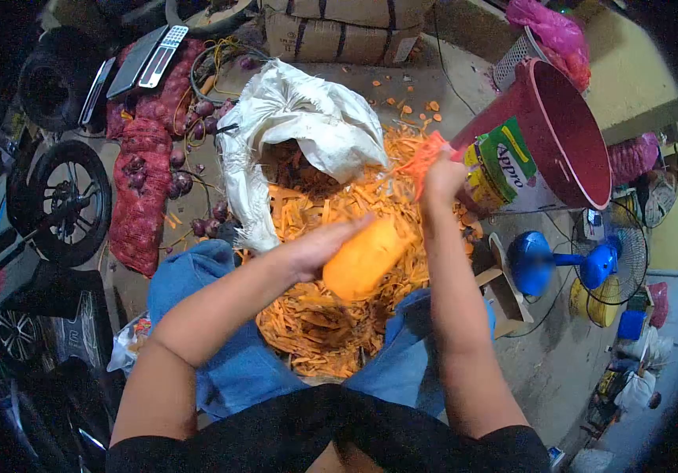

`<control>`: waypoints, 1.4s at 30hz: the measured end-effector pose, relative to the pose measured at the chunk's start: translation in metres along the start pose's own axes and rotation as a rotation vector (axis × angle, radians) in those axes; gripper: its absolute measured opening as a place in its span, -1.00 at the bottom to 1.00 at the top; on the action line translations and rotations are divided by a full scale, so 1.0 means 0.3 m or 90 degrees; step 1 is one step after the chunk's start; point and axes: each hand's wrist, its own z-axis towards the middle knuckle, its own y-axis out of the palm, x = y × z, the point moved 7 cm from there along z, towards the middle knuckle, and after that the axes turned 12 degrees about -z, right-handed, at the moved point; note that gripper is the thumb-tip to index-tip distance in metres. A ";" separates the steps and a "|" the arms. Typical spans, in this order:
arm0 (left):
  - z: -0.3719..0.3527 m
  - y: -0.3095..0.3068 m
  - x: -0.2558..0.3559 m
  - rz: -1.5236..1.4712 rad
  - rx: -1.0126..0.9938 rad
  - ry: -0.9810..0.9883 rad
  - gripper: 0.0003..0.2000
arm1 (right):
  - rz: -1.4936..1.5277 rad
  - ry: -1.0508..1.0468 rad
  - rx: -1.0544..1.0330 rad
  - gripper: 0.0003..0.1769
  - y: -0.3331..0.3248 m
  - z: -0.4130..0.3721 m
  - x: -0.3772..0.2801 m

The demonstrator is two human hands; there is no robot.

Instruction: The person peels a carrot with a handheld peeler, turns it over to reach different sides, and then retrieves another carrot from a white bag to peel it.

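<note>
My left hand (325,251) is closed around a thick, peeled orange carrot (366,260), slightly blurred, above a large heap of orange peelings (315,327). Farther forward and to the right, my right hand (443,180) grips a red-orange tool (426,162) that resembles a peeler, though motion blur hides its exact shape. The two hands are apart, and the tool is away from the carrot. Beyond them lies a white woven sack (299,102) with its mouth open over the peelings. A dark red bucket (571,118) with a green and yellow label leans beside my right hand.
Red net sacks of onions (146,205) lie at the left, near a motorbike wheel (63,203) and a scale (150,59). Cardboard boxes (347,35) stand at the back. A blue fan (568,260) is at the right, and carrot slices (433,106) dot the floor.
</note>
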 end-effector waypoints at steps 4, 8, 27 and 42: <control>0.011 -0.036 0.035 -0.034 0.038 0.009 -0.57 | 0.005 0.085 -0.076 -0.64 0.003 0.006 -0.017; 0.047 -0.091 0.086 -0.129 0.059 0.060 -0.60 | 0.194 -0.005 -0.186 -0.69 0.034 -0.182 -0.186; 0.000 -0.013 0.028 0.004 0.059 0.005 -0.60 | 0.010 0.139 -0.020 -0.68 0.022 0.022 0.082; 0.062 -0.141 0.128 -0.191 0.078 0.091 -0.65 | 0.277 0.016 -0.223 -0.78 0.080 -0.159 -0.134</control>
